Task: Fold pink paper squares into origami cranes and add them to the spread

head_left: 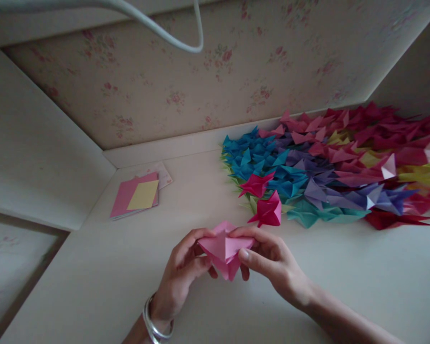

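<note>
Supporting a pink folded paper (225,243) between both hands, you have its raised central ridge facing up and its layered point directed toward you. Your left hand (181,267) pinches the left corner between thumb and fingers; your right hand (277,265) holds the right flap, thumb on the near face and index finger along the upper edge. The piece lies between the two hands, over the tabletop (326,272); whether it touches that surface cannot be told. For sound handling, the grip should be light and equal on both sides, so that the ridge stays centered and the thin corners do not crumple. Press each crease with the thumb pads, working outward from the ridge, and align the layers before applying firmer pressure, since a skewed fold would probably set. Just beyond your right hand lie two magenta folded pieces (269,211), and farther out and to its right, a multicolored pile of folded paper (308,167). Beyond your left hand, to its left, a yellow sheet (144,195) rests on pink paper (120,198).
</note>
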`<state>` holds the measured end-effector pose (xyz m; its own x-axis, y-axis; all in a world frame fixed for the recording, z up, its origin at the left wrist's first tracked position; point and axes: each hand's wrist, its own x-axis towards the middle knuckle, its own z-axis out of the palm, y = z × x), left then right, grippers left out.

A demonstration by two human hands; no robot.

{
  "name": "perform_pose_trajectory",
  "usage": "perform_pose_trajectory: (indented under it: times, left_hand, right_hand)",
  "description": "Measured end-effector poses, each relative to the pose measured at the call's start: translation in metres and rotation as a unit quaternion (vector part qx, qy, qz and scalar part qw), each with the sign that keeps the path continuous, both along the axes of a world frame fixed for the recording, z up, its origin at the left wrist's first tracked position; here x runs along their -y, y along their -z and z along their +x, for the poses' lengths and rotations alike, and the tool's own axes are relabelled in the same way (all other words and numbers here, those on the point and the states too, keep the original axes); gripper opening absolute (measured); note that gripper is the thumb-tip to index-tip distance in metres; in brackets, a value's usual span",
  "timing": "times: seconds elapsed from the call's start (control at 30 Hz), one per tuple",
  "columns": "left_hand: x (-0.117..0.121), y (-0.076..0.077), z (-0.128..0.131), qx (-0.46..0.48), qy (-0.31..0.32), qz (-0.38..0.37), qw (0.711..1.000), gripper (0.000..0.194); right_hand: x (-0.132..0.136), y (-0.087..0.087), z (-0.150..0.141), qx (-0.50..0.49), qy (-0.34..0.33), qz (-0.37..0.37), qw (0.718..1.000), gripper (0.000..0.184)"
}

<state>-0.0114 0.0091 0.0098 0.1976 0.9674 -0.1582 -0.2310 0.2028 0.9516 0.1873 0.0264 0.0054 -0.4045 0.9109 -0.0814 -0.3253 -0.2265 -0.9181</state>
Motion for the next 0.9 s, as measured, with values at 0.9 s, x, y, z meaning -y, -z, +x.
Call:
perform_pose_trajectory:
  times: [0.9]
  left_hand:
    - [-0.0035,0.0044,0.0028,-0.257,-0.028,0.261,0.93,0.038]
  right_hand:
    - [0.0032,0.0041,0.0043,0.229,0.004,0.222,0.948,0.025]
